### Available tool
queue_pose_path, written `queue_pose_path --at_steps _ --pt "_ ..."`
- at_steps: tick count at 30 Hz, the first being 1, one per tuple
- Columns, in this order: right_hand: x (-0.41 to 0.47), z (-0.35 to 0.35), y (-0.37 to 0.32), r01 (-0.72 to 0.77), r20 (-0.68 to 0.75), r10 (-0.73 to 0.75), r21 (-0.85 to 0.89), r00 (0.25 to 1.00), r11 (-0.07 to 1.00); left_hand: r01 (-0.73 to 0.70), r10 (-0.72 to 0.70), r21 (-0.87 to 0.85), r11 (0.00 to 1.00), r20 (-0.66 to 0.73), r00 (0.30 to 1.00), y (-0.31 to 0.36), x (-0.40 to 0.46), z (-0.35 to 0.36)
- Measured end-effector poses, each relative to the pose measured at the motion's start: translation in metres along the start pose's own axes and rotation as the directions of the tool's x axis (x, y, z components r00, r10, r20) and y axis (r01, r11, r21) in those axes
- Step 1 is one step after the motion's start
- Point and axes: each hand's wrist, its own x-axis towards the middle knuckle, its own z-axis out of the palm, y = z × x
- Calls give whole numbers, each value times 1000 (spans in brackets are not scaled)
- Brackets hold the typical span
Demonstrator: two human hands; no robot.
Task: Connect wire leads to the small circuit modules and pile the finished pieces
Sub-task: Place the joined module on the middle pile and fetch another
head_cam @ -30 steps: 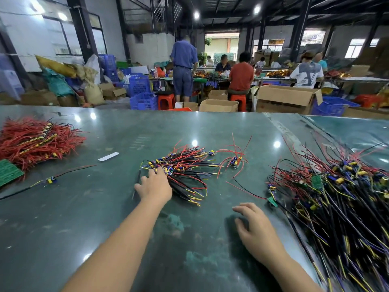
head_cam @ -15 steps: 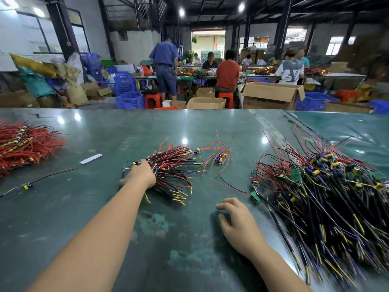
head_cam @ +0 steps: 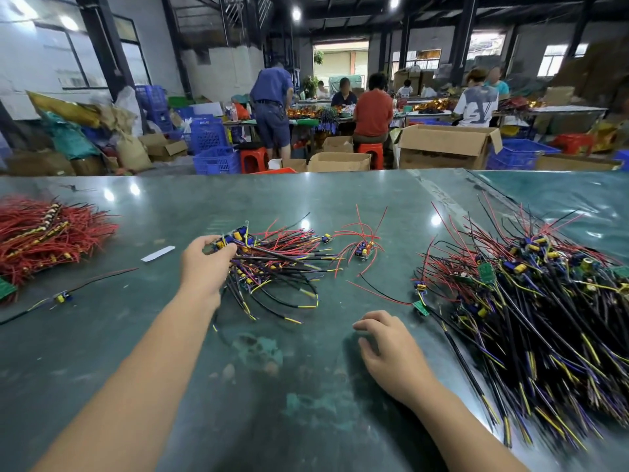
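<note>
A bundle of small circuit modules with red and black leads (head_cam: 275, 264) lies at the middle of the green table (head_cam: 136, 335). My left hand (head_cam: 204, 264) grips the module end of this bundle and holds it a little above the table. My right hand (head_cam: 388, 345) rests on the table near the front with its fingers loosely curled and nothing in them. A big heap of wired modules (head_cam: 531, 301) spreads along the right side. A small cluster of modules with red wires (head_cam: 362, 248) sits just right of the bundle.
A pile of red wires (head_cam: 44, 233) lies at the far left, with a single wired module (head_cam: 61, 297) and a white strip (head_cam: 158, 253) near it. Beyond the table's far edge stand cardboard boxes (head_cam: 442, 148), blue crates (head_cam: 211, 158) and several people at other tables.
My left hand has closed round the module end of the middle bundle and raised it. My right hand has stayed on the table. The view has shifted a little.
</note>
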Motion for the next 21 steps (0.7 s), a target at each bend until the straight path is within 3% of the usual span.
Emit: queue_pose_path --at_steps 2,4,7,10,11,13,14,15,18,21 --pt "-1 0 -1 4 1 -4 5 1000 1000 214 -202 -287 934 72 977 0 -25 5" --pt "-1 -1 -1 0 24 -1 4 1000 1000 403 -363 -429 808 177 915 -6 -51 12" --pt "-1 -3 -4 -11 59 8 49 998 999 586 -458 -507 633 365 811 -21 -90 23" --pt "2 -5 -13 -133 51 123 382 991 914 690 -481 -497 527 494 724 -35 -120 32" --pt "4 -5 -16 -206 69 204 577 977 790 704 -473 -481 522 524 708 -39 -126 34" --pt "7 -7 -19 -311 179 345 873 921 377 696 -444 -424 580 552 706 -46 -132 37" --pt "8 -9 -16 -326 243 353 924 904 198 669 -421 -378 639 557 716 -49 -132 38" --pt "7 -11 -12 -339 291 325 935 900 102 634 -390 -323 703 570 723 -52 -132 37" --pt "6 -19 -10 -416 415 129 909 901 -16 533 -296 -201 822 649 701 -58 -134 36" --pt "10 -23 -8 -472 471 49 867 881 160 474 -230 -199 858 676 700 -61 -136 34"
